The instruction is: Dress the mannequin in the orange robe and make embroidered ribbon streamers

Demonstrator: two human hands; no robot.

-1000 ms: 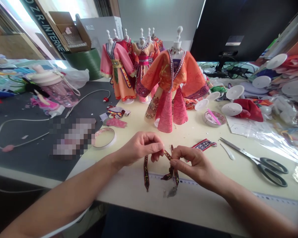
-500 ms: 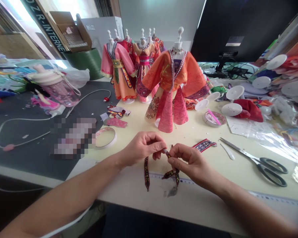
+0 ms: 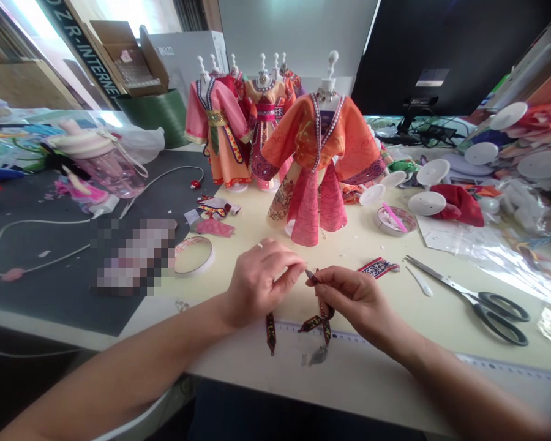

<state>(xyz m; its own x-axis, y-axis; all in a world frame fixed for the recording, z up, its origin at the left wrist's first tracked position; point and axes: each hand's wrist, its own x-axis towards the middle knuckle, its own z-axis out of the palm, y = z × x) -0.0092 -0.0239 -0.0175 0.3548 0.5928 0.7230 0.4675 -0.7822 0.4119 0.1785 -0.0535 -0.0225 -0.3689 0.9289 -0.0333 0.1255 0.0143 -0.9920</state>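
Your worktop (image 3: 436, 324) is cream before you, dark grey at your left. On it lie black-handled scissors (image 3: 468, 294), a ruler (image 3: 496, 365) toward your edge, patterned trim (image 3: 379, 267) and, farther left, a tape roll (image 3: 206, 264).

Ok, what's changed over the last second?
The left hand has rolled back-up, its fingertips slightly higher, and seems to have let go of the ribbon, though contact is too small to tell. The ribbon's pointed end now shows beyond the right hand, which still pinches it. The scissors, ruler and orange robe stayed put.
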